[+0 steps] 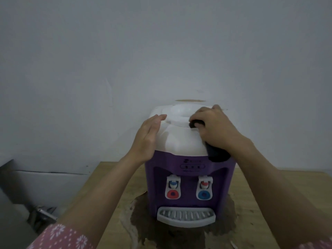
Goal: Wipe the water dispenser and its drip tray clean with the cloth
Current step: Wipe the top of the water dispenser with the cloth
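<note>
Squarely on the table (265,191), purple white-topped water dispenser (181,139), left hand (149,135) flat-fingered, right hand (213,126) clutching dark cloth (218,155).

Left hand (148,135) flat; right hand (214,128) seemingly gripping.

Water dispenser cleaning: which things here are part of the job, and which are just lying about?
Part of the job:
water dispenser
drip tray
dark cloth, gripped by right hand
left hand, flat against the dispenser

Lying about:
metal object, lower left
</note>
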### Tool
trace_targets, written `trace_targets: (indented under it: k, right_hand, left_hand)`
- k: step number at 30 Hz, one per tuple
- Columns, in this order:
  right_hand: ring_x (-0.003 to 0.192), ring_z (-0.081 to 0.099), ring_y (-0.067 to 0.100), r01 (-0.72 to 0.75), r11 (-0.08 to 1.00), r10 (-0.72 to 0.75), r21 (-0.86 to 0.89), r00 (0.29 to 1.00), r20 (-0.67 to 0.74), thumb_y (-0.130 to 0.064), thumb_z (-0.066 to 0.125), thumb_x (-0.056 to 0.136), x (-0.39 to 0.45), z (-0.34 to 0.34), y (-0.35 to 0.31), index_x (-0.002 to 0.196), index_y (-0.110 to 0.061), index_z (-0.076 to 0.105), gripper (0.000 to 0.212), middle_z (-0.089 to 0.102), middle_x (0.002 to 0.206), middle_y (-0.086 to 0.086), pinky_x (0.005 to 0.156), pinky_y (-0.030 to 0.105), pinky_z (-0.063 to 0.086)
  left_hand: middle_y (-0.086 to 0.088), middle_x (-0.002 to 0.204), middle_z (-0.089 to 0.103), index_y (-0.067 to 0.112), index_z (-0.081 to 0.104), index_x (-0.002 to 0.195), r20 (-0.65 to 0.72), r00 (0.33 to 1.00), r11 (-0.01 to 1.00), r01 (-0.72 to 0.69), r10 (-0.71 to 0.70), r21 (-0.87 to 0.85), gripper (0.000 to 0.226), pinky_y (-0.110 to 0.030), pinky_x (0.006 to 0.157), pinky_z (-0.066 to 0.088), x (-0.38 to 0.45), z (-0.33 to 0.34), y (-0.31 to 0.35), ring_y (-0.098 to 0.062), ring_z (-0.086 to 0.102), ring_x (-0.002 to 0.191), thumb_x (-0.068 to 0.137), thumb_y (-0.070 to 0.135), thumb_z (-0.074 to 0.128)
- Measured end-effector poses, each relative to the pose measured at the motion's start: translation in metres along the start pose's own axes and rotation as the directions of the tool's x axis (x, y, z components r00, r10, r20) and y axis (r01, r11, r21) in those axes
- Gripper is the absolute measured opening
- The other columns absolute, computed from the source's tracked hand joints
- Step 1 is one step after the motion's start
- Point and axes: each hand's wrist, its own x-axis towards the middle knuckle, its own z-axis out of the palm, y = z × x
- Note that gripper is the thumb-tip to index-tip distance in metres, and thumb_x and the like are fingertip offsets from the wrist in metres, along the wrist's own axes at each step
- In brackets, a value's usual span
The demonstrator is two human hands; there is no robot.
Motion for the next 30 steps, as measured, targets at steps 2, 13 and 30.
trace_targets:
  k: [2,13,30]
  right_hand:
    - [0.098,0.043,0.027,0.055,0.998,-0.053,0.041,0.998,-0.034,-0.011,0.048,0.091,0.008,0.013,-0.018,0.106,-0.020,0.067,0.026,0.061,0.115,-0.002,0.085,0.042,0.041]
    - [0.090,0.044,0.023,0.076,0.983,-0.057,0.166,0.992,-0.115,-0.010,0.053,0.090,-0.020,0.018,0.034,0.096,-0.017,0.070,0.019,0.065,0.106,-0.004,0.080,0.037,0.040]
    - [0.093,0.043,0.022,-0.164,0.952,0.234,0.258,0.933,-0.273,-0.021,0.045,0.091,-0.033,0.022,0.077,0.098,-0.017,0.069,0.025,0.065,0.106,0.000,0.078,0.030,0.034]
  left_hand:
    - [0.006,0.141,0.045,0.019,0.046,0.134,0.015,1.000,1.000,0.000,0.000,-0.012,0.060,-0.016,0.105,0.022,0.001,0.005,0.002,-0.004,0.034,0.131,0.088,0.046,0.018]
    - [0.024,0.132,0.039,0.025,0.042,0.138,0.079,0.979,0.974,0.198,-0.190,-0.109,0.065,-0.028,0.112,0.019,0.012,0.019,-0.004,-0.007,0.030,0.135,0.089,0.061,0.021]
    - [0.009,0.142,0.043,0.021,0.044,0.135,0.083,0.977,0.766,-0.206,0.197,0.609,0.058,-0.021,0.099,0.018,0.012,0.065,0.015,-0.009,0.034,0.132,0.088,0.044,0.019]
